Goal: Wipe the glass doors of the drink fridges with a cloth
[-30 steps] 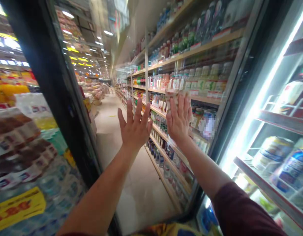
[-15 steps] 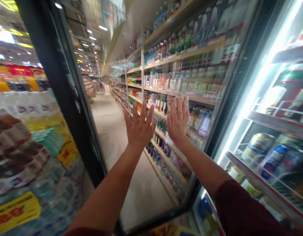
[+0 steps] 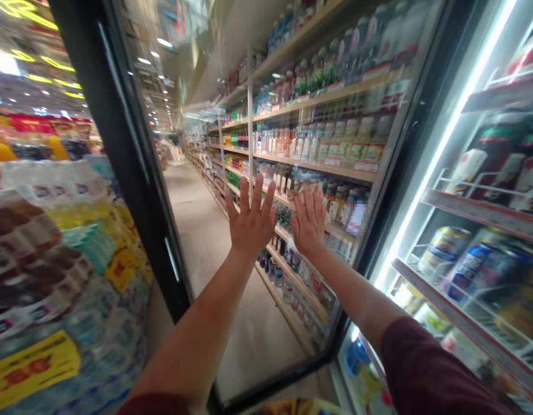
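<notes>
A glass cooler door (image 3: 249, 351) with a black frame stands swung open in front of me. My left hand (image 3: 252, 223) lies open with fingers spread, palm toward the pane, seemingly against it. To its right, my right hand (image 3: 308, 223) presses a crumpled light beige cloth (image 3: 295, 193) flat against the glass. Only the cloth's upper edge shows past the fingertips; the palm hides the rest. Both arms reach forward, the two hands nearly side by side.
Wire cooler shelves (image 3: 483, 214) hold cans and bottles at the right, beside a bright light strip (image 3: 448, 144). Stacked packs of bottled drinks (image 3: 24, 253) with yellow price signs (image 3: 33, 369) fill the left. Long drink shelves (image 3: 318, 158) and an aisle floor (image 3: 197, 230) appear in the glass.
My right hand has slid slightly down and left with the cloth. My left hand has shifted a little to the right, still spread. The view has moved slightly.
</notes>
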Motion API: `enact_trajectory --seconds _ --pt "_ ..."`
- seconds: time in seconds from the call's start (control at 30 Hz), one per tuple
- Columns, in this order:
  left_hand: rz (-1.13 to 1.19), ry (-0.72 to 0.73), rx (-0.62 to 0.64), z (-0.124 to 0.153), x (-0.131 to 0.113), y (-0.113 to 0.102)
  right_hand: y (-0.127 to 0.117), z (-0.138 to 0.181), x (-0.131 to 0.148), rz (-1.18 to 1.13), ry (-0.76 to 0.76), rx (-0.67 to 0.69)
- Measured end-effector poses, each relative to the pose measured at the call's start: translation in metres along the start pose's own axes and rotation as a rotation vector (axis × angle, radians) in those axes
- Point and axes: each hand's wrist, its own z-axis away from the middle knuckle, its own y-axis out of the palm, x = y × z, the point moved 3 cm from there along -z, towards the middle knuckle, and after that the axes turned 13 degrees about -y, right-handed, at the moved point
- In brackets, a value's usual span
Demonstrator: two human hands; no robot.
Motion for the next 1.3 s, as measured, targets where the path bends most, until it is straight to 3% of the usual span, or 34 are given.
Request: enact_trajectory --seconds 0.1,0.2,0.3,0.43,0.53,0.67,0.73,0.8,0.93,1.0,1.07,1.17,1.23,1.3 --pt "0.01 -0.01 -0.002 0.0 -0.001 -0.001 -0.004 -0.011 -0.008 0.002 -0.041 0.052" --pt "0.021 -0.017 0.021 0.0 -0.002 -0.002 -0.006 -0.036 -0.031 -0.008 0.088 0.001" --pt "0.049 -0.028 0.047 -0.001 -0.004 -0.004 -0.003 -0.036 -0.033 -0.022 0.194 -0.075" --pt "0.052 -0.024 0.041 -0.002 -0.004 -0.003 0.001 -0.008 -0.01 -0.011 0.037 -0.022" --pt "0.032 -0.009 0.034 -0.002 -0.003 -0.002 0.001 -0.013 -0.017 -0.006 -0.042 0.032" --pt "0.027 -0.002 0.029 -0.002 0.0 -0.001 0.002 -0.044 -0.05 0.025 0.202 -0.052" --pt "0.031 -0.009 0.032 -0.002 0.002 0.0 0.004 -0.046 -0.051 0.043 0.239 -0.07" --pt "0.035 -0.017 0.043 -0.002 0.003 0.002 0.007 -0.037 -0.042 0.034 0.078 -0.015" --pt "0.011 -0.014 0.051 -0.003 0.004 0.005 0.006 -0.016 -0.04 -0.045 -0.409 0.157" --pt "-0.006 -0.01 0.048 -0.003 0.005 0.006 0.002 -0.018 -0.057 -0.075 -0.483 0.194" --pt "-0.004 -0.021 0.053 -0.005 0.006 0.007 0.0 -0.027 -0.077 -0.065 -0.352 0.152" --pt "0.019 -0.045 0.058 -0.006 0.009 0.01 0.0 -0.029 -0.091 0.006 0.006 0.007" --pt "0.029 -0.048 0.058 -0.007 0.012 0.012 0.004 -0.021 -0.084 0.008 0.01 0.012" --pt "0.025 -0.042 0.058 -0.008 0.014 0.014 0.008 -0.011 -0.075 -0.039 -0.161 0.096"
